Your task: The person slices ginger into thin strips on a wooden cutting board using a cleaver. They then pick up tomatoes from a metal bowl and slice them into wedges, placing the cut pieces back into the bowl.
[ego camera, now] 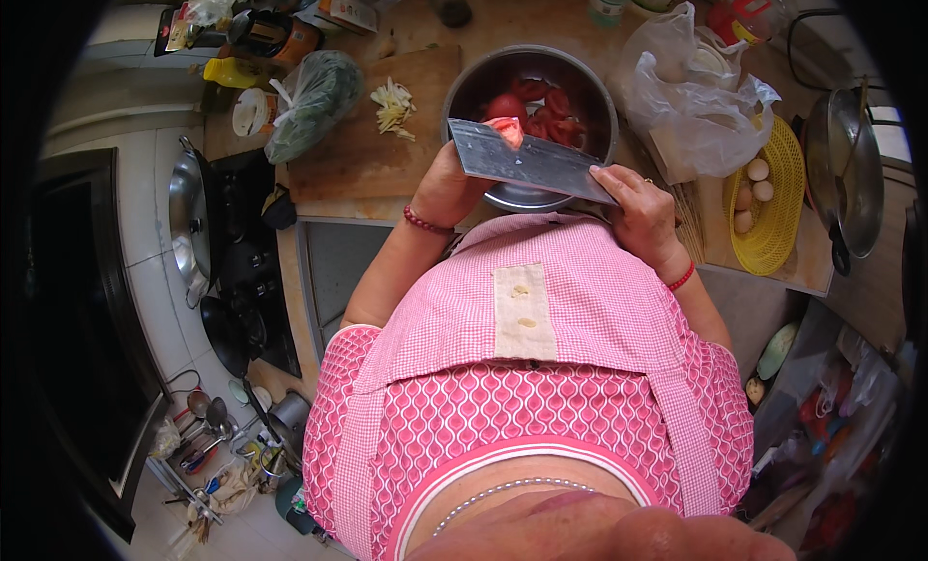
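Over a round metal bowl [452, 90] a cleaver blade [536, 162] lies slanted across my view. My right hand [641, 206] grips its right end, with the thumb on the blade. At the blade's left end is my left hand [449, 188], its fingers mostly hidden behind the metal; whether it holds anything there cannot be told. A piece of cut tomato [509, 131] shows at the blade's upper edge. Several red tomato pieces [558, 122] lie inside the bowl. Pale shredded pieces [394, 109] form a small pile on the wooden cutting board [333, 169] to the left.
A tied plastic bag of greens [315, 104] rests at the board's left edge. Right of the bowl are crumpled plastic bags [689, 104] and a yellow basket [779, 220] with several eggs [758, 169]. Farther right stands a metal pan [863, 191]. A stove [254, 271] is at left.
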{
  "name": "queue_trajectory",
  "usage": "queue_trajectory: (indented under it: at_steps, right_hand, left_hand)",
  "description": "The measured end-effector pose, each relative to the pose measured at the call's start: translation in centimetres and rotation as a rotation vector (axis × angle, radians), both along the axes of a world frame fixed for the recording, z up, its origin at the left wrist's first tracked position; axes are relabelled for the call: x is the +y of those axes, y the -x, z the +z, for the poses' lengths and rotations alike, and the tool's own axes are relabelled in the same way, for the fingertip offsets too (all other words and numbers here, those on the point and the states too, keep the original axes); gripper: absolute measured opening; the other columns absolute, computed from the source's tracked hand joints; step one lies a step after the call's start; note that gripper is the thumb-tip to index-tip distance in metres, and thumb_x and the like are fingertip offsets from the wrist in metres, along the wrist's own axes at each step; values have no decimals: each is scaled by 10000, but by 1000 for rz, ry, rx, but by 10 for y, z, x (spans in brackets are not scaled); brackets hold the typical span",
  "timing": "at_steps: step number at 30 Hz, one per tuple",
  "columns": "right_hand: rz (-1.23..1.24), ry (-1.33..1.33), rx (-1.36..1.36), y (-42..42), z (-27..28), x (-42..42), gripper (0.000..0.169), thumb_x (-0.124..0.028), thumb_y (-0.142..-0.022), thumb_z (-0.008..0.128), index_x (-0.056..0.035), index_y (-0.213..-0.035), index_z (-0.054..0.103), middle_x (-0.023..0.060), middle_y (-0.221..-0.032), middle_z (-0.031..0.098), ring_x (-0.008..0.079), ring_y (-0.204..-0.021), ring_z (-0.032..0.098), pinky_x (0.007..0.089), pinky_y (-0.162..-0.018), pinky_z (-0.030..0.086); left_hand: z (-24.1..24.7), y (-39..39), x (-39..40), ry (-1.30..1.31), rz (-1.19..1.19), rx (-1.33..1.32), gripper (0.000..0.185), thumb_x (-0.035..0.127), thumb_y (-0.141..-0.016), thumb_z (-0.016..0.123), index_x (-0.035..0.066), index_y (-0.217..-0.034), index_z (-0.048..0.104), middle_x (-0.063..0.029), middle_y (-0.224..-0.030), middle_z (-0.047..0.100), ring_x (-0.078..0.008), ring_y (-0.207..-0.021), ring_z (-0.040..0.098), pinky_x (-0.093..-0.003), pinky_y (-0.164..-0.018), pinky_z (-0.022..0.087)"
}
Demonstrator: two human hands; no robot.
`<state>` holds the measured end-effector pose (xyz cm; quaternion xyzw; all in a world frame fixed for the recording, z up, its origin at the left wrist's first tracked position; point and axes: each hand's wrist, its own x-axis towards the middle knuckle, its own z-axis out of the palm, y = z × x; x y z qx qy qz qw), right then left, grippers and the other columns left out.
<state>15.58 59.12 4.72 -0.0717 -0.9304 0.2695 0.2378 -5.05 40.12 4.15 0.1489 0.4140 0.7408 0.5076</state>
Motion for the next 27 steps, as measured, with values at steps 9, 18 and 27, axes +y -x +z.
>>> queue_trajectory:
  at_steps: [9, 18, 27]
  right_hand:
    - [-28, -3, -39, -3, -1, 0, 486, 55, -690, 597, -110, -1142, 668, 108, -1001, 679, 293, -771, 673, 366, -671, 555]
    - [16, 50, 56, 2, 9, 0, 465, 43, -686, 610, -106, -1121, 679, 105, -993, 691, 285, -785, 682, 361, -674, 562]
    - [86, -1, 89, 5, 3, -7, 434, -7, -687, 667, -113, -1107, 692, 81, -974, 690, 245, -733, 683, 327, -626, 560]
  left_hand:
    - [31, 3, -4, -23, -88, -167, 415, 204, -955, 524, 14, -1323, 500, -83, -1249, 588, -169, -1096, 572, -341, -959, 452]
    - [-52, 13, 4, 180, 66, 1113, 417, 0, -833, 642, 41, -1235, 536, -83, -1134, 614, -224, -1003, 580, -355, -900, 470]
    - [-20, -1, 6, 244, 5, 502, 577, 286, -916, 636, 29, -1386, 422, -101, -1259, 536, -185, -1096, 554, -309, -972, 455]
